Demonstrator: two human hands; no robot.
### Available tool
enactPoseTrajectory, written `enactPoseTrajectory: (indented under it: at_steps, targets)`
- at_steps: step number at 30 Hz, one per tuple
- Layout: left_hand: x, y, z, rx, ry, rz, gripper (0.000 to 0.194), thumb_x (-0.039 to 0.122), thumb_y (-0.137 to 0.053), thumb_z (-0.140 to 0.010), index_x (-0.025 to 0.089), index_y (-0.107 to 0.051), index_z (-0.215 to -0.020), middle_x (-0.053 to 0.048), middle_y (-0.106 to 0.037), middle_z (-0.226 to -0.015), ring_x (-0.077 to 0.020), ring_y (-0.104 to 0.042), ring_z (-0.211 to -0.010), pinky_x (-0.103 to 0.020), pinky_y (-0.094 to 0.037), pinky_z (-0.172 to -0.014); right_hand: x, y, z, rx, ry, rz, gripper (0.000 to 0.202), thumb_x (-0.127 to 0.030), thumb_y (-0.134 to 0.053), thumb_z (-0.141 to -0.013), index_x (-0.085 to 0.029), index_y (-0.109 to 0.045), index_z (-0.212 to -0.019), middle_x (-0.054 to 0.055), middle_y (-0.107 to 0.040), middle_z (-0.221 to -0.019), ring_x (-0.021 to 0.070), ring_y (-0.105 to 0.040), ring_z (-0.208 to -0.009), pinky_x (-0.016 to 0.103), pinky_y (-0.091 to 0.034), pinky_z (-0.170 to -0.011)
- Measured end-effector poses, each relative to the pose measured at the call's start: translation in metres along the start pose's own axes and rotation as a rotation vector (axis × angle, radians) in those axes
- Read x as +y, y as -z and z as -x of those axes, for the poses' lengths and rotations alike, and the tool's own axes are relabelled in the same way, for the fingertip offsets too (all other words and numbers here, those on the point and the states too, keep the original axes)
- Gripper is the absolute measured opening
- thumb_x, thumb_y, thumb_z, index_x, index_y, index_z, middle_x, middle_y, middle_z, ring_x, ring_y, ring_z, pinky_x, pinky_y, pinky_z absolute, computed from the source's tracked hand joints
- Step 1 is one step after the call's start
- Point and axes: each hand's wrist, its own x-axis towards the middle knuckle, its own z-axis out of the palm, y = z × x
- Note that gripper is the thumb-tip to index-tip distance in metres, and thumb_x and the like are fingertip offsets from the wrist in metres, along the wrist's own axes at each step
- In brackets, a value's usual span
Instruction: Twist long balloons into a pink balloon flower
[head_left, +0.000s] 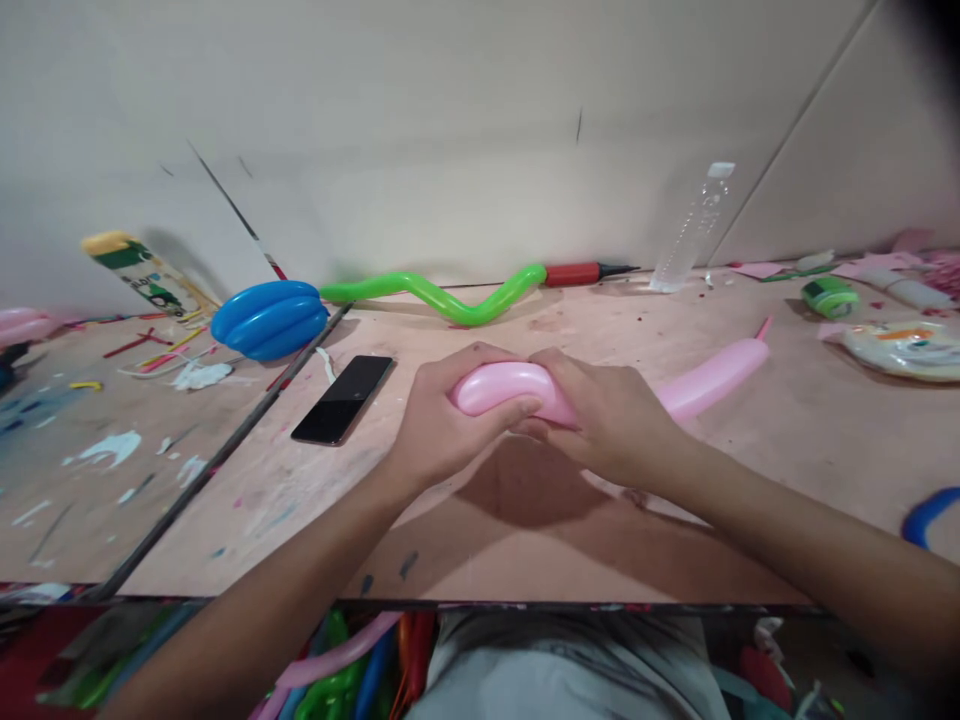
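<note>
A long pink modelling balloon [716,378] runs between both my hands above the table. My left hand [454,410] wraps round its left end, the thumb lying along the front. Close beside it, my right hand [596,405] grips the same balloon, fingers curled over the top. Part of the balloon bulges between the two hands. Past my right hand the rest stretches right, ending in a thin uninflated tip. Beyond my hands lies a wavy green balloon [472,312], joined at its left to a blue bundle of balloons [270,318]. My palms hide part of the pink balloon.
A phone [343,400] lies left of my hands. A red hand pump [574,275] and a clear plastic bottle [691,230] are by the wall. At right are a green container [829,297], a plastic packet [907,350] and a blue curved piece [926,517]. More balloons [337,665] hang below the table.
</note>
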Motion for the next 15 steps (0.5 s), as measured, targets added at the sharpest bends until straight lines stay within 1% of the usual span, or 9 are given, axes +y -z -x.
enactPoseTrajectory:
  at_steps: [3,5,8,11,15]
  targets:
    - [0.002,-0.002,-0.001,-0.042,0.009,0.021,0.015,0.027,-0.080,-0.081,0.017,-0.073,-0.091,-0.002,-0.077,-0.089,-0.0154,-0.069,-0.080,-0.025,-0.055,-0.075,-0.001,0.000,0.000,-0.019,0.004,0.025,0.032,-0.052,-0.053,-0.097,-0.021,-0.060,-0.099,0.004,-0.072,-0.085,0.0208,-0.060,-0.065,0.029,-0.023,-0.057]
    - [0.004,-0.003,0.000,-0.055,-0.001,0.034,0.010,0.025,-0.078,-0.083,0.017,-0.074,-0.087,-0.001,-0.076,-0.087,-0.0145,-0.068,-0.079,-0.025,-0.054,-0.074,-0.001,0.000,0.001,-0.030,0.025,0.008,0.025,-0.045,-0.051,-0.098,-0.022,-0.060,-0.093,0.003,-0.071,-0.082,0.0196,-0.058,-0.065,0.029,-0.023,-0.057]
    - [0.005,-0.004,0.000,-0.039,-0.002,0.056,0.008,0.024,-0.079,-0.082,0.019,-0.074,-0.085,-0.001,-0.075,-0.084,-0.0145,-0.067,-0.076,-0.025,-0.053,-0.073,-0.001,0.001,0.003,-0.012,0.047,-0.014,0.024,-0.039,-0.047,-0.100,-0.022,-0.059,-0.087,0.002,-0.069,-0.077,0.0183,-0.056,-0.063,0.029,-0.024,-0.058]
    - [0.008,-0.004,0.001,-0.010,0.031,0.075,0.007,0.027,-0.079,-0.082,0.021,-0.075,-0.084,-0.001,-0.075,-0.084,-0.0167,-0.068,-0.077,-0.028,-0.053,-0.074,-0.001,0.001,0.003,-0.004,0.059,-0.028,0.025,-0.036,-0.044,-0.101,-0.021,-0.061,-0.088,0.003,-0.069,-0.076,0.0176,-0.056,-0.062,0.029,-0.024,-0.058]
    - [0.011,-0.005,0.003,0.001,0.062,0.098,0.011,0.031,-0.076,-0.085,0.021,-0.074,-0.081,-0.002,-0.074,-0.081,-0.0183,-0.066,-0.075,-0.029,-0.053,-0.072,-0.004,-0.001,0.000,-0.035,0.042,-0.038,0.028,-0.033,-0.041,-0.102,-0.022,-0.064,-0.091,0.003,-0.072,-0.078,0.0184,-0.060,-0.066,0.030,-0.026,-0.060]
